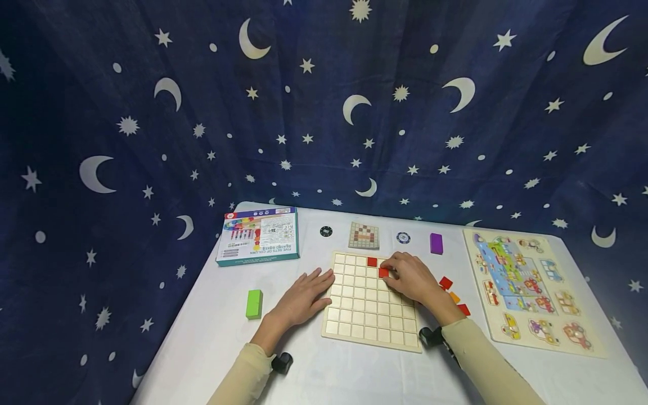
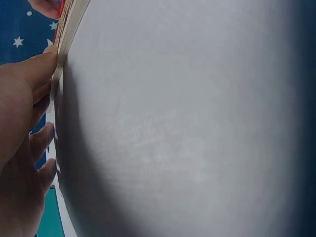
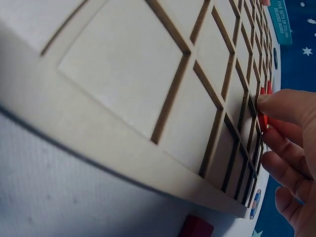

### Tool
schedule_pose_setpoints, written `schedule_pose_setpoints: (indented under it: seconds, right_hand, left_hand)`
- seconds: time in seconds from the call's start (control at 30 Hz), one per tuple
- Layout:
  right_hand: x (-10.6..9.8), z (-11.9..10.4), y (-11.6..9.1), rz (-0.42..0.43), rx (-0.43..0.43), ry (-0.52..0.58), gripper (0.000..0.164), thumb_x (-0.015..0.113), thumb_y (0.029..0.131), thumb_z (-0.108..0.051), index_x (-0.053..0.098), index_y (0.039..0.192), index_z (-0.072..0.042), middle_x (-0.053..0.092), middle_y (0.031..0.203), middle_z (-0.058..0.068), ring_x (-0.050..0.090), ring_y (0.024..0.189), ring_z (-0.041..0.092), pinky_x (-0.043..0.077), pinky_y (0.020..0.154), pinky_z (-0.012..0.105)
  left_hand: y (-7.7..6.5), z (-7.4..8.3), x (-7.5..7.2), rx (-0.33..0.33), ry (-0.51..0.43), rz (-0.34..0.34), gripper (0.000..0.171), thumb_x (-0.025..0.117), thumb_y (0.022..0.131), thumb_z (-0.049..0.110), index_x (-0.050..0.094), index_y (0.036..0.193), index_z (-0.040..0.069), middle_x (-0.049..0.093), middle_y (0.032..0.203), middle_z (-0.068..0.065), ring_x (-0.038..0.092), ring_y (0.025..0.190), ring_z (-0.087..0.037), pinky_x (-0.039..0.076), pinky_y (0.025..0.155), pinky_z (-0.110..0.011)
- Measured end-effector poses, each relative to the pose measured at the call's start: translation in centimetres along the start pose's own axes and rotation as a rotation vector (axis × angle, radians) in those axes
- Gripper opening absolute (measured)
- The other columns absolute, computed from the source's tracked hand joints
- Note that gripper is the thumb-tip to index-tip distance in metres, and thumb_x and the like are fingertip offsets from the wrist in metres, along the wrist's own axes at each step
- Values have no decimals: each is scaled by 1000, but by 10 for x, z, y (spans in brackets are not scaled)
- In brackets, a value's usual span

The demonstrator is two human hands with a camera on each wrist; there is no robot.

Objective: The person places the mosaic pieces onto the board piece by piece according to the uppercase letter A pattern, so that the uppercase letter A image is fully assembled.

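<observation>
A wooden grid board [image 1: 372,304] with square cells lies flat in the middle of the table. One red square tile [image 1: 372,261] sits in its far row. Just nearer and to the right, my right hand [image 1: 412,275] pinches a second red tile [image 1: 383,273] over a cell; the right wrist view shows this tile [image 3: 263,120] between thumb and fingers. My left hand [image 1: 302,298] rests at the board's left edge, fingers extended, fingertips touching the rim. In the left wrist view the thumb [image 2: 44,69] lies against the board's side.
Loose red and orange tiles [image 1: 446,283] lie right of the board. Beyond it are a small pattern card [image 1: 364,235], two round chips [image 1: 326,231] and a purple block [image 1: 436,243]. A boxed set [image 1: 259,236] and green block [image 1: 254,304] stand left; a vehicle puzzle board [image 1: 536,292] lies right.
</observation>
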State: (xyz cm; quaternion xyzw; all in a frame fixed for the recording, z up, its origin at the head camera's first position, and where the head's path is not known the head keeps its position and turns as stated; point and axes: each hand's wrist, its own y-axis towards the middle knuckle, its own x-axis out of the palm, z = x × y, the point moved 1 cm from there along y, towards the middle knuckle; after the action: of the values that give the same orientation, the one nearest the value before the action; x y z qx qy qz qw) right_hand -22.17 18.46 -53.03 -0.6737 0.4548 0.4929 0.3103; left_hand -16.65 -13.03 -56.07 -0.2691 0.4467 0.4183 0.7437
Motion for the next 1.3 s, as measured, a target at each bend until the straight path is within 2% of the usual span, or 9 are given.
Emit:
schedule_pose_setpoints:
  seconds: [0.23,0.43,0.6,0.7,0.83,1.07,1.3]
  right_hand:
    - [1,0,-3,5,-5,3,36,84,92,-26,79,123,-10,74,118,8,67,112,29,55,104,54]
    - [2,1,-4,14,-35,2,32,83,93,-26,79,122,-11,74,116,8,68,110,28,56,99,52]
    - [1,3,-7,4,-3,5,34,81,93,-26,79,123,-11,74,117,8,67,110,28,55,101,53]
    - [0,6,-9,15,4,-1,33,81,93,-26,79,123,-11,74,115,7,66,106,26,56,98,52]
    - [-2,15,-16,52,-3,-7,30,81,93,-26,80,121,-12,74,111,5,66,101,24,55,92,50]
    - [-11,40,-34,96,26,-12,34,82,93,-26,78,124,-12,74,113,8,68,105,29,52,93,53]
    - [-24,74,-58,93,124,-20,37,83,92,-22,77,126,-8,73,116,13,65,103,31,52,94,55]
  left_hand:
    - [1,2,0,1,2,-2,62,58,109,40,43,165,17,39,174,3,31,165,-29,27,134,-58]
    - [0,4,0,14,-2,4,61,58,109,39,44,164,16,40,174,0,32,165,-31,28,134,-59]
    - [-1,5,0,14,-9,3,62,59,109,39,44,164,16,40,173,0,31,165,-31,27,134,-60]
    - [0,4,1,13,-7,1,61,59,109,39,44,164,16,40,173,0,31,165,-31,27,134,-60]
    - [0,3,1,13,-9,0,61,58,109,38,43,164,17,39,174,0,31,165,-31,28,134,-59]
    - [0,1,1,11,0,1,62,58,109,39,42,165,16,38,174,-1,31,165,-32,27,134,-59]
    - [1,1,0,-1,-4,0,62,58,110,39,42,165,17,38,174,0,30,165,-32,26,134,-59]
